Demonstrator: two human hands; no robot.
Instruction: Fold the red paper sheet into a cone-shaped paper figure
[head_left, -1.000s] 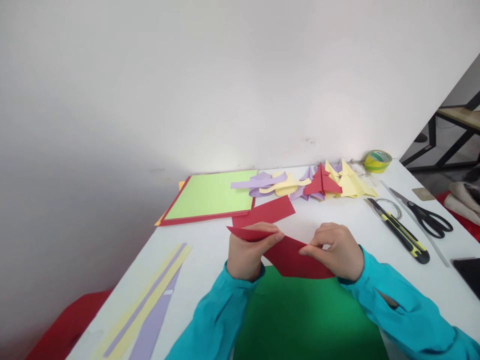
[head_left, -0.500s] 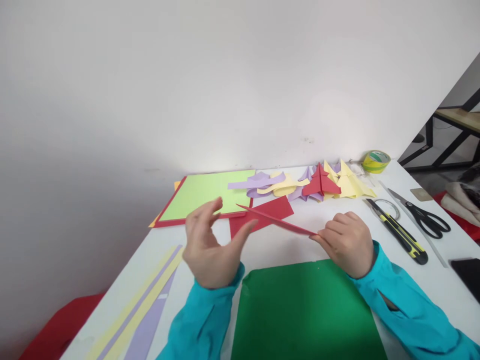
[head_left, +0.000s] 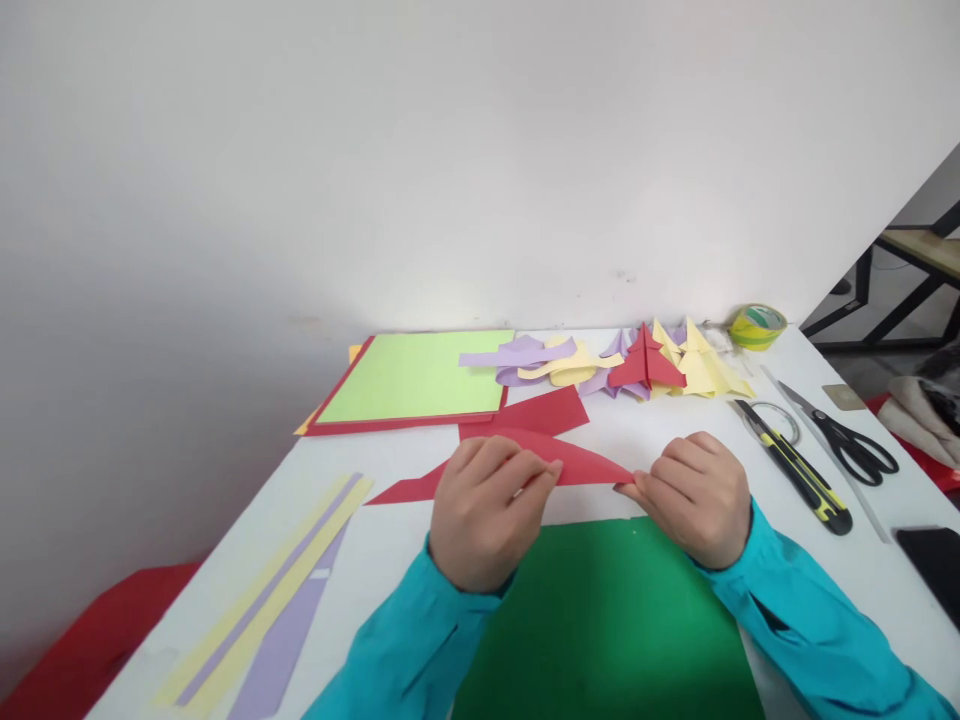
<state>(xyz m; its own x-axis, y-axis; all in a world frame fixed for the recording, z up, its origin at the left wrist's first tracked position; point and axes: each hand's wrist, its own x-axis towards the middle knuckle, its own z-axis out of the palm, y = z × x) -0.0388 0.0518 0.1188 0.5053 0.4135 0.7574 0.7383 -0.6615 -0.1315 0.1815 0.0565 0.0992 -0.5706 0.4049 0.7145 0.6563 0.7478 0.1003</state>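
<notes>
A folded red paper [head_left: 581, 462] is held just above the white table [head_left: 390, 520], its long point reaching left to about the table's middle. My left hand [head_left: 484, 515] is closed on its middle part, fingers curled over the top edge. My right hand [head_left: 697, 500] pinches its right end. Both sleeves are teal. Under my wrists lies a dark green sheet [head_left: 600, 620]. Just behind the held paper a flat red piece [head_left: 536, 413] rests on the table.
A light green sheet on a red one [head_left: 412, 378] lies at the back left. Folded purple, yellow and red paper shapes [head_left: 637, 368] and a tape roll [head_left: 757, 325] line the back. A utility knife [head_left: 799, 468], scissors [head_left: 844, 440] and a dark phone [head_left: 934, 560] sit right. Paper strips [head_left: 277, 590] lie left.
My left hand, which had let go and opened half a second ago, has come back and closed on the red paper. The paper has turned flatter, with its point now stretching left.
</notes>
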